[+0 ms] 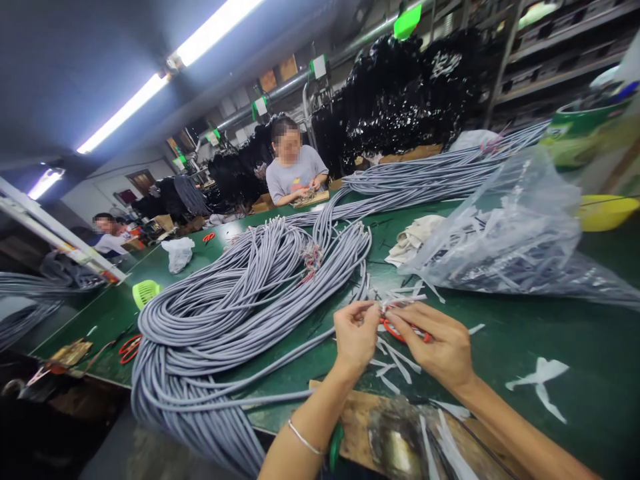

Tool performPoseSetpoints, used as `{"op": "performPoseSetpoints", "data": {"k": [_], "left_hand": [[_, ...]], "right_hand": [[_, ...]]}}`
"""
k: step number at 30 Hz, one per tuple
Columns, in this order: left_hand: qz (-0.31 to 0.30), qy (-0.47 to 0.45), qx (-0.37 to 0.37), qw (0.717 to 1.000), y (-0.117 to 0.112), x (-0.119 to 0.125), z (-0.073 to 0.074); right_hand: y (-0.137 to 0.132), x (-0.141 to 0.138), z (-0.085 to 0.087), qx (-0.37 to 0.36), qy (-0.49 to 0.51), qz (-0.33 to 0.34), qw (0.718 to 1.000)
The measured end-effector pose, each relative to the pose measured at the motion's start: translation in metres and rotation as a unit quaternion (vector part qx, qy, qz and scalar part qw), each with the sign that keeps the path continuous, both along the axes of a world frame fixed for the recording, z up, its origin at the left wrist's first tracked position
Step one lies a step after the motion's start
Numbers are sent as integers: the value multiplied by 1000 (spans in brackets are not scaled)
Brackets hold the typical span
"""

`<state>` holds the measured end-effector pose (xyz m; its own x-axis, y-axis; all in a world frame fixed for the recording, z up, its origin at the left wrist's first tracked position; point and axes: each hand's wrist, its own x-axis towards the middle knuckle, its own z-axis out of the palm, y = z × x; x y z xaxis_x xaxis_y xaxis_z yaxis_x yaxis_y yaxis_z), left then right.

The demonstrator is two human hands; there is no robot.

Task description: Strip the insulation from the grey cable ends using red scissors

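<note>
My left hand (355, 337) and my right hand (440, 343) meet over the green table (550, 333), fingers pinched around the end of a grey cable (300, 350) and white wrapping strips. Red-handled scissors (400, 331) sit under my right hand; I cannot tell whether the hand grips them. A big bundle of grey cables (235, 307) lies to the left and hangs over the table's front edge.
A clear plastic bag of white scraps (505, 233) lies to the right, white strips (540, 377) scattered near it. A wooden board (380, 433) lies at the front edge. Two other people sit at the far side. Orange scissors (130, 347) and a green basket (145, 292) lie left.
</note>
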<state>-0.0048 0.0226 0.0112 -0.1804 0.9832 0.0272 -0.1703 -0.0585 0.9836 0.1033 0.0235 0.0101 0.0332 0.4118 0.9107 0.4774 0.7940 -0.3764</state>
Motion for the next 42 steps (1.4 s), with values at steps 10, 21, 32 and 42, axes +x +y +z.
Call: {"op": "performPoseSetpoints", "data": {"k": [10, 21, 32, 42], "left_hand": [[-57, -19, 38, 997, 4, -11, 15], [-137, -154, -3, 978, -7, 4, 20], [-28, -113, 10, 993, 4, -7, 13], [-49, -70, 27, 996, 2, -7, 12]], "right_hand": [[3, 4, 3, -177, 65, 85, 978], [-9, -2, 9, 41, 0, 18, 999], [-14, -5, 9, 49, -87, 82, 992], [-1, -1, -4, -201, 69, 20, 977]]}}
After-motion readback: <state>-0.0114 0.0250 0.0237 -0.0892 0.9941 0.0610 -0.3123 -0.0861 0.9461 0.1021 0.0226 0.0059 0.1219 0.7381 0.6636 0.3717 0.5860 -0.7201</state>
